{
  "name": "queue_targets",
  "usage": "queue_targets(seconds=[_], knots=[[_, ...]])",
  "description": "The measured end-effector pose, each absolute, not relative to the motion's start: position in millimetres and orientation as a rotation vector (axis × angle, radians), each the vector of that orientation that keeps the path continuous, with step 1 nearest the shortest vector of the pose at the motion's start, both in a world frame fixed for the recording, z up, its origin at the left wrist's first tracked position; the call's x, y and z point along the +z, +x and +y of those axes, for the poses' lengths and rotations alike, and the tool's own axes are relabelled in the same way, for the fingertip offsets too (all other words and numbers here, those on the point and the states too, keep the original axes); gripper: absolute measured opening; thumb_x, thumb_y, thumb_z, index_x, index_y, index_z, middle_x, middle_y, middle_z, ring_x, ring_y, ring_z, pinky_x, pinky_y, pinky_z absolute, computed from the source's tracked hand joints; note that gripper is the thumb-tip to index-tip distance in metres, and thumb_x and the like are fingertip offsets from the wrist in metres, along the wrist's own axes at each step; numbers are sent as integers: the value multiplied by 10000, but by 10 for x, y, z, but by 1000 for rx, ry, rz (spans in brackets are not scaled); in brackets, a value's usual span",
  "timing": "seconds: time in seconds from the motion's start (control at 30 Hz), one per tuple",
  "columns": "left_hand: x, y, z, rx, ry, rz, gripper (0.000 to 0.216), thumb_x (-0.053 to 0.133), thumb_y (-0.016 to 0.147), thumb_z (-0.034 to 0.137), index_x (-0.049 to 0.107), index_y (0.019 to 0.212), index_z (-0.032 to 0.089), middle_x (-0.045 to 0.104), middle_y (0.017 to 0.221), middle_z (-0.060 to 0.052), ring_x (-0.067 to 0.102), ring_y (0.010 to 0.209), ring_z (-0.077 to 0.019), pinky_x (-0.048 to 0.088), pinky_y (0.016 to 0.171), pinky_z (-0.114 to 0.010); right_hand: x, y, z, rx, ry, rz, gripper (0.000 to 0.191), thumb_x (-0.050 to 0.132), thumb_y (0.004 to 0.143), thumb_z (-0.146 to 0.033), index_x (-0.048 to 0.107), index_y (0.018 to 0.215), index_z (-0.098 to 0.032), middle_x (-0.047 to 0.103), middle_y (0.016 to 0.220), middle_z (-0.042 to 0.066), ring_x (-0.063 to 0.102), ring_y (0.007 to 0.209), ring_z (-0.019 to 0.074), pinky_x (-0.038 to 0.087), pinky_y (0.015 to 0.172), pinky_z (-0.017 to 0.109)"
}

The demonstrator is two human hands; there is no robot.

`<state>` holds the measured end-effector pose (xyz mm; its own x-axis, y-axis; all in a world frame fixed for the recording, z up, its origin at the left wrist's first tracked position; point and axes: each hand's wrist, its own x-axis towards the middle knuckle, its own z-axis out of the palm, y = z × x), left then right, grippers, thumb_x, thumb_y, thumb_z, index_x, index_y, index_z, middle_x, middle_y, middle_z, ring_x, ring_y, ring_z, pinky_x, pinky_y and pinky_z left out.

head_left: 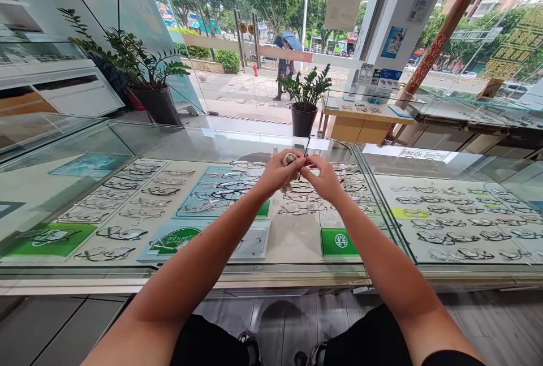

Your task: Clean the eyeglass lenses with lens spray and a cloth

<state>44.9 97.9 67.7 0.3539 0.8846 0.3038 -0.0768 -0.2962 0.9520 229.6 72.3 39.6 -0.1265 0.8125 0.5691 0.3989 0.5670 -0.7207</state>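
Over the glass counter, my two hands meet at the fingertips. My left hand is closed round a crumpled beige cloth, part of which hangs below the fingers. With bent, pinched fingers, my right hand grips a thin dark pair of glasses. One slim dark piece of it stands up between the hands, and the left fingertips are close against it. The fingers hide most of the frame, and its lenses cannot be made out. Beneath the hands, rows of eyeglasses lie inside the display case.
The glass display counter spans the width in front of me. More glasses fill the case at right. Potted plants stand beyond, before glass doors. Outside, people walk under a blue umbrella.
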Motion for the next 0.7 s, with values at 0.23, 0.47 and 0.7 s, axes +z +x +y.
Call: queue_targets(seconds=[0.23,0.47,0.7], knots=[[767,438,916,1142,1460,809,547,962,741,584,730,1042,190,647,797,8,535,676,-134,446,619,-272,502,2333,684,555,-991,-1613,404,699,1039,-618,851,1053,-243,789,1082,82,706,1041,256,595,979,440],[772,432,947,1061,1445,853,561,961,661,603,826,971,156,609,730,-1,455,670,-134,372,627,-291,727,2447,587,747,-889,-1530,405,684,1047,-599,849,900,-260,805,973,44,705,1028,250,561,1074,455],[743,425,981,1006,1353,801,532,1023,623,524,818,945,152,658,746,-15,502,698,-143,380,653,-298,758,2394,526,754,-832,-1562,426,709,1030,-642,848,901,-260,807,984,50,722,1047,263,558,1079,466]])
